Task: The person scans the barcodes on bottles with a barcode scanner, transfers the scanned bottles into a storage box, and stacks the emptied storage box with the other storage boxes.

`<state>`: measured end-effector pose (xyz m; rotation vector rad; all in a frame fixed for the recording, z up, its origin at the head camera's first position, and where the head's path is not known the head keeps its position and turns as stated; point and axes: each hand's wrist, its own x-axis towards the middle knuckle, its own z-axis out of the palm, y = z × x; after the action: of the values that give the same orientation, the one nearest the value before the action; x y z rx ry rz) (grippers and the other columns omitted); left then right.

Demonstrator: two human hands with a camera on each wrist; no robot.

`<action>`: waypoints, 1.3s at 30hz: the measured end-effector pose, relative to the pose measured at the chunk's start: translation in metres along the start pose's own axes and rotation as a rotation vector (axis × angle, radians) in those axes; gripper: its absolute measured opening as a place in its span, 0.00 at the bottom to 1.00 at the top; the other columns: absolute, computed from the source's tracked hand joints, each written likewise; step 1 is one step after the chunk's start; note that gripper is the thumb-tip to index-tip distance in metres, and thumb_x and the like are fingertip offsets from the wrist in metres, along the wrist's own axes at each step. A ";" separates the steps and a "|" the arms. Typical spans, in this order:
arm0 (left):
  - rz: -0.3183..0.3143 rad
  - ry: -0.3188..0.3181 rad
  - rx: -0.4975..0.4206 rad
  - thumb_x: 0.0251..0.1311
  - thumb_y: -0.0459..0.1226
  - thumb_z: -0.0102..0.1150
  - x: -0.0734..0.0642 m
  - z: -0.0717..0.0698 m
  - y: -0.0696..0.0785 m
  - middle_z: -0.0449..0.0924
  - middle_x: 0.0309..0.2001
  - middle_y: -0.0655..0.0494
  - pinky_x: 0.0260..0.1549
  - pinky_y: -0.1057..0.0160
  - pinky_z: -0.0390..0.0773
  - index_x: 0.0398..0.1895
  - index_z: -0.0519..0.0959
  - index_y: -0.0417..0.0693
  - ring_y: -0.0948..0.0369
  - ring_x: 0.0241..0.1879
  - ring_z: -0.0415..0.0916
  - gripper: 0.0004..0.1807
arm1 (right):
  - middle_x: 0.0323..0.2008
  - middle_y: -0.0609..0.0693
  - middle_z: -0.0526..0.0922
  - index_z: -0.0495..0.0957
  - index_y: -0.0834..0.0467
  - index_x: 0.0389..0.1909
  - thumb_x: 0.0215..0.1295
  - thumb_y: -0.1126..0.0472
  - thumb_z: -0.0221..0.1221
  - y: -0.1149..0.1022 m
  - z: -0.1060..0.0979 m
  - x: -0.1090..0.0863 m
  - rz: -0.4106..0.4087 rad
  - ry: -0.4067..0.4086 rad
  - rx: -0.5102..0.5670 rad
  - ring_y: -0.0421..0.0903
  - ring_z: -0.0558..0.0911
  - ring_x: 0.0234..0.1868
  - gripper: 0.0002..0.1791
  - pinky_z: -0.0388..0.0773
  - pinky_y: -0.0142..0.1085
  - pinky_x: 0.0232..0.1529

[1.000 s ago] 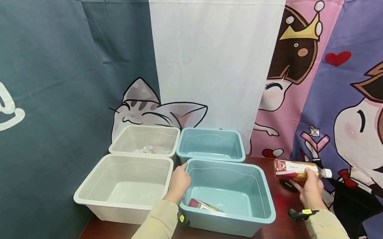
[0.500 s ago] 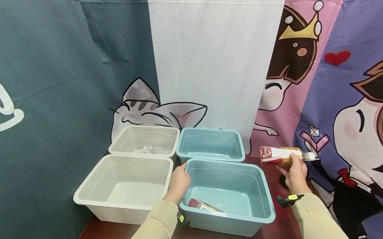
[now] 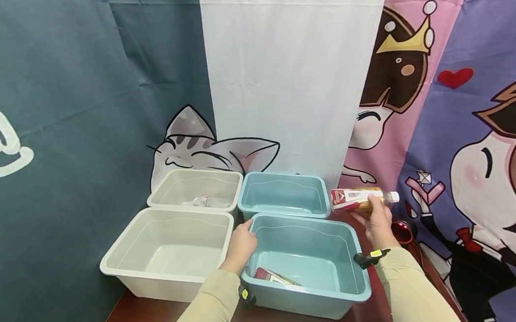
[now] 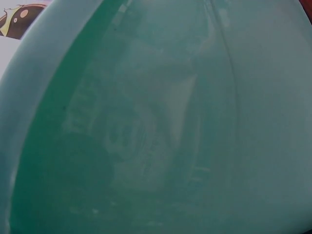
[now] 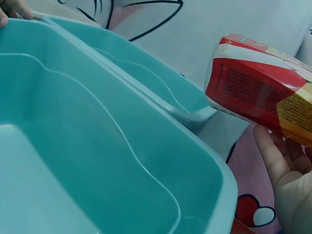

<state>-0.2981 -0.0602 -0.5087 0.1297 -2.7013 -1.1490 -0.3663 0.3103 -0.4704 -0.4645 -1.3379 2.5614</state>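
Clearly, bottle (image 3: 349,197) in right hand (image 3: 379,222), cap (image 3: 395,197) head-view only

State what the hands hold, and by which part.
Right hand: a bottle, held by its body, toward the cap. Left hand: on the front blue bin's rim; whether it grips cannot be told.

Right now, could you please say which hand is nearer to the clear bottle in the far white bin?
Left. The left hand touches the near blue bin, just right and in front of the clear bottle; the right hand is much farther right, holding a red-and-gold bottle.
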 end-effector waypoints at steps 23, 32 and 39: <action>-0.022 -0.015 -0.006 0.65 0.30 0.55 0.001 0.001 0.001 0.78 0.61 0.37 0.61 0.40 0.74 0.68 0.73 0.38 0.40 0.61 0.75 0.26 | 0.61 0.52 0.67 0.47 0.53 0.77 0.66 0.44 0.65 0.043 0.043 -0.003 0.143 -0.080 -0.123 0.52 0.72 0.64 0.49 0.72 0.47 0.64; -0.004 0.001 0.011 0.65 0.29 0.55 0.002 0.001 0.000 0.79 0.60 0.38 0.60 0.41 0.75 0.67 0.74 0.38 0.41 0.61 0.76 0.26 | 0.73 0.58 0.58 0.37 0.52 0.80 0.66 0.44 0.64 0.045 0.041 0.001 0.169 -0.093 -0.175 0.55 0.68 0.70 0.55 0.72 0.45 0.65; -0.005 -0.001 0.006 0.65 0.29 0.55 0.003 0.003 -0.002 0.79 0.60 0.38 0.60 0.41 0.74 0.67 0.74 0.38 0.40 0.61 0.75 0.26 | 0.76 0.59 0.54 0.36 0.52 0.80 0.65 0.44 0.64 0.045 0.042 -0.002 0.166 -0.085 -0.199 0.55 0.66 0.71 0.56 0.70 0.46 0.67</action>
<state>-0.3018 -0.0600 -0.5113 0.1374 -2.7067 -1.1425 -0.3824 0.2527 -0.4843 -0.5274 -1.6602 2.6163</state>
